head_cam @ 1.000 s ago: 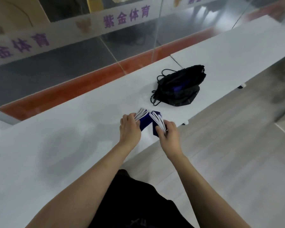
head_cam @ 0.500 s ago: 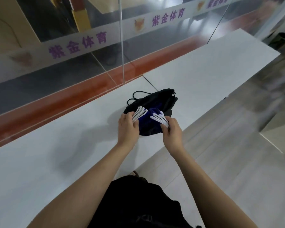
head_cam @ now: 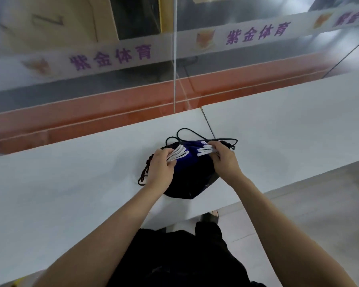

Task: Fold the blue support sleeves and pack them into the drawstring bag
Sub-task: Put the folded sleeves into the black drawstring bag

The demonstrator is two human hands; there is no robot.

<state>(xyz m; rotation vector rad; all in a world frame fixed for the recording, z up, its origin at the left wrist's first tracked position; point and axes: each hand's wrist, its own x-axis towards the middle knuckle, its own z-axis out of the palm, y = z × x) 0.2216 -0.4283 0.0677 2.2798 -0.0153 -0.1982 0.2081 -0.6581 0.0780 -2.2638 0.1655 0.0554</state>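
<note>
Both hands (head_cam: pixel 161 168) (head_cam: pixel 224 160) w/ closed grip on folded blue sleeves (head_cam: pixel 190 151), now carried from bare table (head_cam: pixel 71 183) to over drawstring bag (head_cam: pixel 192 183); packing next, prob

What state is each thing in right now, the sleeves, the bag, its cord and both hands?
blue support sleeves: folded in a bundle, held over the bag, not yet inside.
drawstring bag: lying flat on the white table, under the bundle.
cord: loose, looped on the table.
left hand: gripping the bundle's left end.
right hand: gripping its right end.
</note>
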